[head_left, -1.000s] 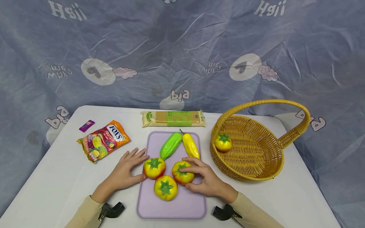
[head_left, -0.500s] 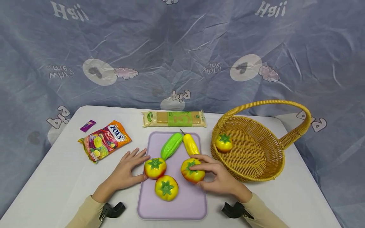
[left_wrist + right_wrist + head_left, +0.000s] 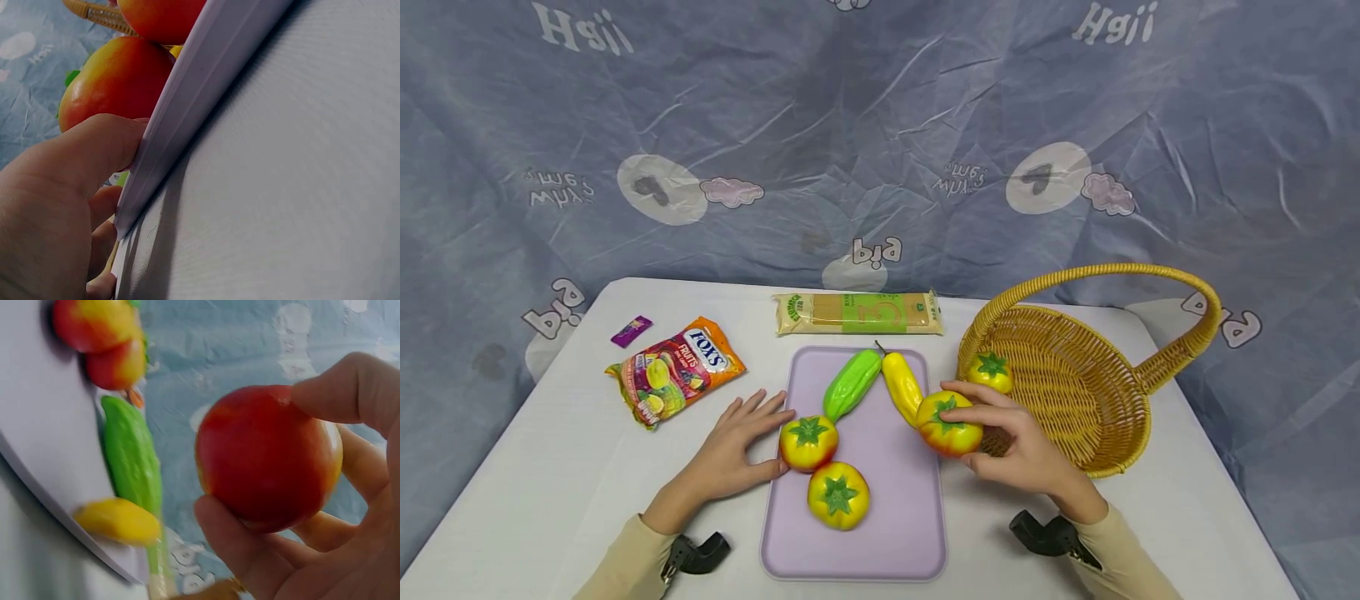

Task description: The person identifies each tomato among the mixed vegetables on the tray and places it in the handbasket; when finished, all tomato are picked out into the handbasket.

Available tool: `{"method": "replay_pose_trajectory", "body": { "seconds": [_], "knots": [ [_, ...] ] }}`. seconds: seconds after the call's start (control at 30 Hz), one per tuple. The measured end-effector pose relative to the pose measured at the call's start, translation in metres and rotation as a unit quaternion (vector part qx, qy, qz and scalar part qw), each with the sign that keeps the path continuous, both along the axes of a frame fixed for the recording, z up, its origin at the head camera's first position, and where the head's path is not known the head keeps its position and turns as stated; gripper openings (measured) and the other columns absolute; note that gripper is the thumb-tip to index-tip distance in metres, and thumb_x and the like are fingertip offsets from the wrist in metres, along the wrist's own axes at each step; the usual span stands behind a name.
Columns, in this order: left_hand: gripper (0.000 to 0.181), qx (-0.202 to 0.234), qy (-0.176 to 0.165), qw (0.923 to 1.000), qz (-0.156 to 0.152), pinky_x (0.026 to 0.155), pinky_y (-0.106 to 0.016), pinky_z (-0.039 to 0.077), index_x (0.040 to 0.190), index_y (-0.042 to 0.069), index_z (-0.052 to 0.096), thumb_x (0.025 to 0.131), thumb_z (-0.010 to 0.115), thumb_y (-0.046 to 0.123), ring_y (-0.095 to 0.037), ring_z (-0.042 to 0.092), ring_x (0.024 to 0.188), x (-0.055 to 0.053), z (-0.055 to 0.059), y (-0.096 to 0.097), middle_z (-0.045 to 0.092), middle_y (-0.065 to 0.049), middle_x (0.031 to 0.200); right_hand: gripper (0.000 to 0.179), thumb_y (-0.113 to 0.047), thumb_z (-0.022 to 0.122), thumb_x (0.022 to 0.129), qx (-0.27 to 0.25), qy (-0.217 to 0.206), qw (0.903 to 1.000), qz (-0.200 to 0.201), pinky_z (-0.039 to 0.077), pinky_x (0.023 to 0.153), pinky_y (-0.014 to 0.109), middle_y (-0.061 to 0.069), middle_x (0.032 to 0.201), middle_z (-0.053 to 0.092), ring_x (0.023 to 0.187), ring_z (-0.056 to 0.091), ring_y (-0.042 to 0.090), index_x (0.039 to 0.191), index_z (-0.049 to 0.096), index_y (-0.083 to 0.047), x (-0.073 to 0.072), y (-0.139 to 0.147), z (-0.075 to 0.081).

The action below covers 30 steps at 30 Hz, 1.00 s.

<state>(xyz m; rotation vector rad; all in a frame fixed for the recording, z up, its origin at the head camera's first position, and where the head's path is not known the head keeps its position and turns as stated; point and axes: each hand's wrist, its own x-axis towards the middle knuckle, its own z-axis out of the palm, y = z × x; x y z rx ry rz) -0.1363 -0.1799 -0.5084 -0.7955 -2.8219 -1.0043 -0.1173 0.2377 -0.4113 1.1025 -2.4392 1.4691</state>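
My right hand [image 3: 1028,446] grips a yellow-and-red toy tomato [image 3: 946,429] with a green star-shaped top. It holds the tomato above the right edge of the lilac tray [image 3: 887,533], and the right wrist view shows thumb and fingers round its red underside. At the tray's left edge my left hand [image 3: 730,450] lies with fingers spread. In the left wrist view its thumb [image 3: 103,140] touches the rim beside a tomato [image 3: 119,81]. Two tomatoes, one at the left [image 3: 808,443] and one nearer [image 3: 838,496], lie on the tray with a green vegetable [image 3: 852,383] and a yellow one [image 3: 901,383].
A wicker basket [image 3: 1120,417] with a tall handle stands right of the tray, one tomato [image 3: 991,372] inside at its left. Behind the tray lies a noodle packet [image 3: 857,313]. At the left are a FOX'S candy bag [image 3: 677,371] and a small purple sweet [image 3: 631,331].
My right hand has lifted the tomato off the tray and carried it right, towards the basket. My left hand has stayed in place at the tray's left edge.
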Motion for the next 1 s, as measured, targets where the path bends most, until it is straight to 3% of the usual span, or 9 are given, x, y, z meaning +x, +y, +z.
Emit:
{"method": "replay_pose_trajectory", "body": {
  "seconds": [0.13, 0.3, 0.57, 0.77, 0.9, 1.0],
  "knots": [
    [0.066, 0.000, -0.001, 1.0000, 0.000, 0.121, -0.072, 0.016, 0.139, 0.018, 0.064, 0.079, 0.079, 0.039, -0.048, 0.034, 0.149, 0.000, 0.000, 0.000, 0.048, -0.012, 0.158, 0.055, 0.016, 0.070, 0.070, -0.005, -0.039, 0.9992, -0.007, 0.056, 0.095, 0.019, 0.018, 0.149, 0.053, 0.136, 0.050, 0.002, 0.121, 0.072, -0.006, 0.000, 0.012, 0.010],
    [0.065, 0.002, -0.001, 1.0000, 0.000, 0.121, -0.072, 0.016, 0.139, 0.018, 0.064, 0.079, 0.079, 0.038, -0.048, 0.034, 0.149, 0.000, 0.000, 0.000, 0.049, -0.012, 0.157, 0.052, 0.017, 0.070, 0.073, -0.010, -0.034, 0.9990, -0.028, 0.060, 0.084, 0.021, 0.005, 0.149, 0.054, 0.129, 0.055, 0.001, 0.120, 0.071, -0.003, -0.005, 0.027, 0.016],
    [0.062, 0.004, 0.004, 1.0000, -0.001, 0.119, -0.073, 0.017, 0.137, 0.019, 0.066, 0.079, 0.079, 0.038, -0.049, 0.035, 0.149, 0.000, 0.000, -0.001, 0.049, -0.011, 0.157, 0.049, 0.021, 0.068, 0.075, -0.033, -0.032, 0.9976, -0.052, 0.058, 0.084, 0.015, 0.000, 0.146, 0.058, 0.123, 0.058, 0.000, 0.120, 0.069, 0.004, -0.015, 0.049, 0.015],
    [0.060, 0.006, 0.010, 0.9999, -0.003, 0.119, -0.074, 0.018, 0.135, 0.019, 0.067, 0.079, 0.079, 0.037, -0.050, 0.035, 0.148, 0.001, -0.001, -0.001, 0.049, -0.011, 0.157, 0.045, 0.022, 0.066, 0.077, -0.036, -0.037, 0.9922, -0.114, 0.057, 0.084, 0.012, -0.006, 0.143, 0.060, 0.121, 0.059, -0.002, 0.119, 0.068, 0.007, -0.022, 0.068, 0.010],
    [0.059, 0.005, 0.005, 1.0000, -0.002, 0.119, -0.074, 0.017, 0.135, 0.019, 0.067, 0.080, 0.078, 0.037, -0.049, 0.035, 0.149, 0.001, 0.000, -0.001, 0.050, -0.009, 0.157, 0.042, 0.019, 0.067, 0.079, -0.015, -0.039, 0.9871, -0.155, 0.057, 0.082, 0.011, -0.016, 0.141, 0.057, 0.120, 0.057, -0.006, 0.119, 0.066, 0.009, -0.025, 0.075, 0.007],
    [0.057, 0.005, 0.006, 1.0000, -0.003, 0.119, -0.074, 0.017, 0.134, 0.020, 0.068, 0.080, 0.078, 0.036, -0.049, 0.035, 0.149, 0.001, 0.000, 0.000, 0.050, -0.008, 0.157, 0.039, 0.014, 0.070, 0.082, 0.014, -0.047, 0.9819, -0.183, 0.056, 0.082, 0.010, -0.008, 0.143, 0.057, 0.119, 0.054, -0.010, 0.121, 0.067, 0.007, -0.025, 0.075, 0.009]
  ]
}}
